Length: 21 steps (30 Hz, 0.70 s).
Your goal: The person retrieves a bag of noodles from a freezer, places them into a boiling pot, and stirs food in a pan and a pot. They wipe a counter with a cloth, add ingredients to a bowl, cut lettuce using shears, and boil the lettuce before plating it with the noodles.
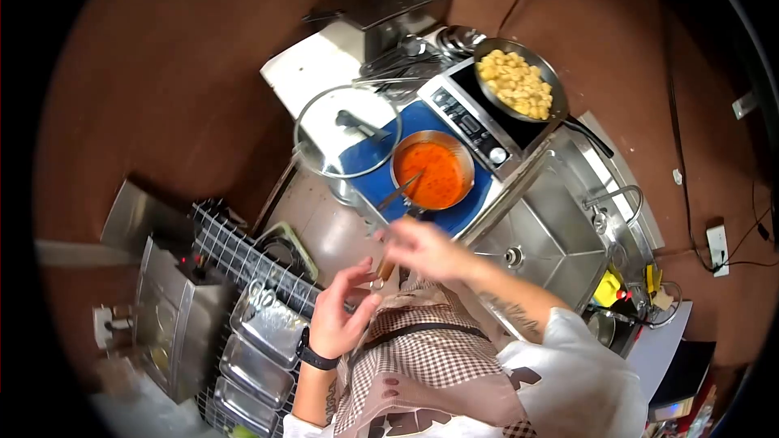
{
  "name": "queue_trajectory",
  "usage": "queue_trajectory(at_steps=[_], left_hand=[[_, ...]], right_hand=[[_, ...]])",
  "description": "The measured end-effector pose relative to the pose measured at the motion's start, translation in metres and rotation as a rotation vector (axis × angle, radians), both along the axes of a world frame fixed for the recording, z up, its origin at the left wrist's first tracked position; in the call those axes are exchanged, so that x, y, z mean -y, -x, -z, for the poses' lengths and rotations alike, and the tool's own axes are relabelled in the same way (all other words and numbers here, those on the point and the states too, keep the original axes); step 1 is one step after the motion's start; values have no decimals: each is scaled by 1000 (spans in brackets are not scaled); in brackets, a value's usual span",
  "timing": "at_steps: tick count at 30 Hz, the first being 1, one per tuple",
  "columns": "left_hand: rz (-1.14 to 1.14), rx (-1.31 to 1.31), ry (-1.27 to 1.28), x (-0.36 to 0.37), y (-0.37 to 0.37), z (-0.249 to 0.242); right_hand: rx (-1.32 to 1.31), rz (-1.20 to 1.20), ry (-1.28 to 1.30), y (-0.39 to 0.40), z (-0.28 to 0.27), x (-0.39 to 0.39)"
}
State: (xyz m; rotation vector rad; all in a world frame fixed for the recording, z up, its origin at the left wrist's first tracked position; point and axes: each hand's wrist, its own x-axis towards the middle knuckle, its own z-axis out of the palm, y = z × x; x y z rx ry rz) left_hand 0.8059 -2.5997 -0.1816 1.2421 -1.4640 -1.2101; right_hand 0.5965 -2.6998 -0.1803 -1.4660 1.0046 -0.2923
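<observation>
Lower centre: left hand — fingers curled, thumb spread apart, beside a brown handle. Right hand just beyond, blurred; cannot tell its grip. Mid-frame: saucepan of orange-red sauce, utensil dipped in, on blue mat. Upper right — frying pan of golden chunks on countertop cooker.

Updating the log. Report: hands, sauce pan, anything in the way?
Left hand open; right hand blurred at brown handle, grip unclear. Pan of red sauce on blue mat, utensil dipped in. Glass lid beside pan.
</observation>
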Motion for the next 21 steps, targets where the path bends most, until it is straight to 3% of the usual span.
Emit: queue_trajectory(at_steps=[3, 4, 5, 6, 8, 9, 13, 21], left_hand=[[59, 131, -18, 30, 21, -4], [58, 131, -68, 36, 24, 1], [39, 172, -98, 42, 27, 4], [13, 184, -102, 44, 29, 13], [-42, 119, -158, 48, 31, 26], [-85, 70, -204, 49, 34, 27], [-151, 70, -253, 58, 39, 41], [-313, -80, -339, 53, 43, 49]], right_hand=[[-68, 493, 282, 130, 7, 63], [-322, 496, 261, 175, -8, 91], [-533, 510, 554, 205, -34, 105], [-689, 514, 720, 250, -26, 128], [-1101, 540, 625, 279, -59, 160], [-1165, 532, 665, 305, -45, 180], [-1323, 419, 462, 321, -23, 237], [-1224, 442, 577, 321, -41, 253]])
